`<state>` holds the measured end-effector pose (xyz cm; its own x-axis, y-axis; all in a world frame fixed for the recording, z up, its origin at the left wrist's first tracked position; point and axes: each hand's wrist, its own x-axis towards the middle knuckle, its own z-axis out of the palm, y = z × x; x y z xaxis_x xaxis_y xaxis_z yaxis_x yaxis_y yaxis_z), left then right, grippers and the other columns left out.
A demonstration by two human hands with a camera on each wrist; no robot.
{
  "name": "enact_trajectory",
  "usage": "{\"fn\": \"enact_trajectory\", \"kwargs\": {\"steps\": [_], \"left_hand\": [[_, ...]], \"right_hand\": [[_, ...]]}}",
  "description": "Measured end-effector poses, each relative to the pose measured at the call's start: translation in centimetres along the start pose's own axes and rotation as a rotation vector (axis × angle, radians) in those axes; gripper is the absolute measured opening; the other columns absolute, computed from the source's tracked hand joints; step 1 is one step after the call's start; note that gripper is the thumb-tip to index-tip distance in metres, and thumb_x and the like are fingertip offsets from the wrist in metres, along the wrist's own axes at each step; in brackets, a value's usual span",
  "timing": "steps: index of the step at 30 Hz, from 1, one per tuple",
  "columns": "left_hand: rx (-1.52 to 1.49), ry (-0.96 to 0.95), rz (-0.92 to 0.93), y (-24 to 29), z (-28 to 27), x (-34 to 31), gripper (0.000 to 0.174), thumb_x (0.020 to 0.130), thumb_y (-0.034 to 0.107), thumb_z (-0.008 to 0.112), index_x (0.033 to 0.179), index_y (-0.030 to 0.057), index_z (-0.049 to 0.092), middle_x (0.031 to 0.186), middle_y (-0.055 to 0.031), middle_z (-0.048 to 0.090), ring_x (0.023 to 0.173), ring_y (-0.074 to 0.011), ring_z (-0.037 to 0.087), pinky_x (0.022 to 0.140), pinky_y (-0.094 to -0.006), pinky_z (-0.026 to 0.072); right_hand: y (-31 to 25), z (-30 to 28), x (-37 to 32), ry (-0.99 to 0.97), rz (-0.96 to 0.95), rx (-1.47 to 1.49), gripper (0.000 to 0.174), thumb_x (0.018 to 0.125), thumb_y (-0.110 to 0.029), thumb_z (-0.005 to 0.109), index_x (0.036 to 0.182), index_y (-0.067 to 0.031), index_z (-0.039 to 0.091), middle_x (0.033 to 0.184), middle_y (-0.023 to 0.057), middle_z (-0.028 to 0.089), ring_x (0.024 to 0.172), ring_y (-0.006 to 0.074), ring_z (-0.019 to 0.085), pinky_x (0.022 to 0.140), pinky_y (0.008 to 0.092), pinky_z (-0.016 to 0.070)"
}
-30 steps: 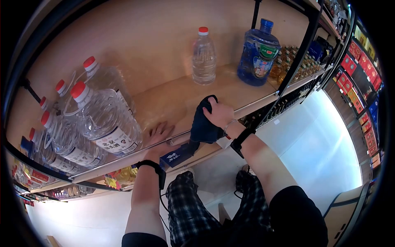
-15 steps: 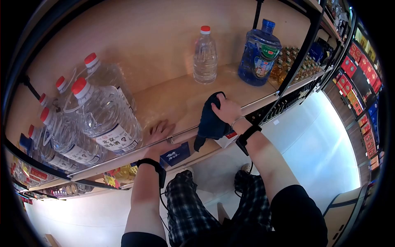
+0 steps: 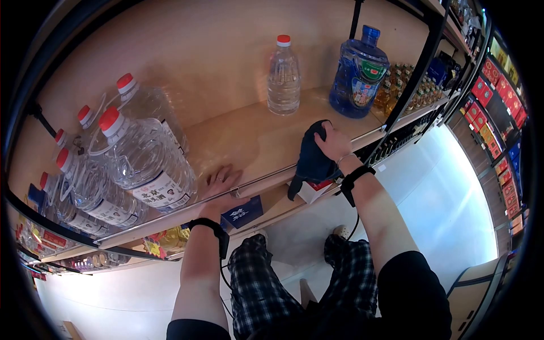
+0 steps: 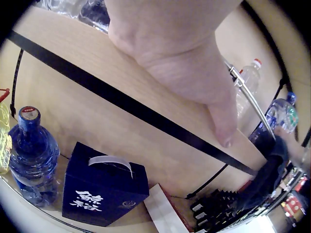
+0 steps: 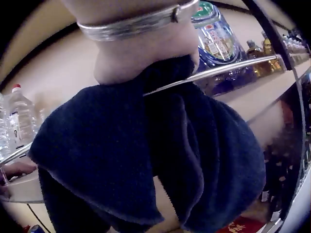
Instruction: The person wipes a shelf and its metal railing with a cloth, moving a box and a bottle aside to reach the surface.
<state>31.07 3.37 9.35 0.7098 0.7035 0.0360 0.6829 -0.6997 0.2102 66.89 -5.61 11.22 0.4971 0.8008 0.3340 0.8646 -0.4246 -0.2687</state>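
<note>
A dark blue cloth [image 3: 313,156] lies over the shelf's front edge, where my right hand [image 3: 334,143] grips its upper part near the metal rail. In the right wrist view the cloth [image 5: 121,150] hangs in folds below the wrist and hides the fingers. My left hand [image 3: 224,184] rests on the wooden shelf [image 3: 238,136] at its front edge, fingers spread. The left wrist view shows that hand [image 4: 184,63] with its thumb over the edge. Behind the right hand stand a clear bottle with a red cap [image 3: 283,79] and a blue jug [image 3: 358,79].
Large clear jugs [image 3: 150,164] with red caps crowd the shelf's left end. Small amber bottles [image 3: 422,90] stand beyond the black post at right. On the lower shelf are a dark blue box [image 3: 242,212], a white and red box [image 3: 310,191] and a blue bottle [image 4: 34,158].
My right hand has moved to the right along the shelf edge with the cloth, uncovering more of the boxes below. The left hand has stayed in nearly the same place.
</note>
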Motion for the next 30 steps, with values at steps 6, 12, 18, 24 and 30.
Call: {"fn": "enact_trajectory", "kwargs": {"steps": [6,12,18,24,30], "left_hand": [[-0.012,0.007,-0.002,0.0,0.0,0.1,0.090,0.056,0.056,0.077,0.136,0.0297,0.045,0.148,-0.0020,0.031,0.138,-0.0250,0.024,0.112,-0.0464,0.0183],[-0.024,0.009,0.005,-0.2,0.3,0.0,0.089,0.056,0.055,0.077,0.136,0.0290,0.045,0.147,-0.0029,0.031,0.138,-0.0265,0.024,0.112,-0.0469,0.0172],[-0.021,0.003,0.000,0.0,0.1,0.1,0.089,0.057,0.056,0.076,0.137,0.0290,0.044,0.148,-0.0029,0.031,0.138,-0.0263,0.024,0.112,-0.0470,0.0172],[-0.027,-0.027,0.000,-0.2,0.2,0.1,0.090,0.058,0.056,0.076,0.137,0.0289,0.043,0.148,-0.0042,0.029,0.138,-0.0268,0.024,0.112,-0.0478,0.0173],[-0.019,-0.017,0.003,0.0,0.0,0.1,0.090,0.057,0.055,0.076,0.137,0.0291,0.043,0.148,-0.0049,0.030,0.138,-0.0283,0.024,0.112,-0.0480,0.0171]], "right_hand": [[1.2,-0.8,0.4,-0.005,0.045,-0.026,0.045,0.086,-0.045,0.052,0.119,-0.0152,0.047,0.089,0.0185,0.066,0.080,0.0374,0.065,0.070,0.0479,0.0527],[0.7,-1.4,0.1,-0.001,0.076,-0.048,0.044,0.086,-0.044,0.052,0.119,-0.0152,0.049,0.088,0.0176,0.067,0.079,0.0371,0.065,0.069,0.0480,0.0526],[0.6,-1.0,-0.3,0.045,0.077,-0.063,0.044,0.086,-0.045,0.053,0.118,-0.0145,0.050,0.087,0.0195,0.065,0.077,0.0383,0.065,0.067,0.0480,0.0526],[0.3,-0.5,-1.2,0.121,0.078,-0.049,0.046,0.086,-0.045,0.052,0.119,-0.0133,0.049,0.087,0.0220,0.063,0.076,0.0403,0.064,0.065,0.0489,0.0525],[-0.9,-0.9,-1.6,0.090,0.119,-0.084,0.046,0.086,-0.045,0.052,0.120,-0.0134,0.048,0.088,0.0214,0.063,0.073,0.0395,0.064,0.063,0.0481,0.0529]]}}
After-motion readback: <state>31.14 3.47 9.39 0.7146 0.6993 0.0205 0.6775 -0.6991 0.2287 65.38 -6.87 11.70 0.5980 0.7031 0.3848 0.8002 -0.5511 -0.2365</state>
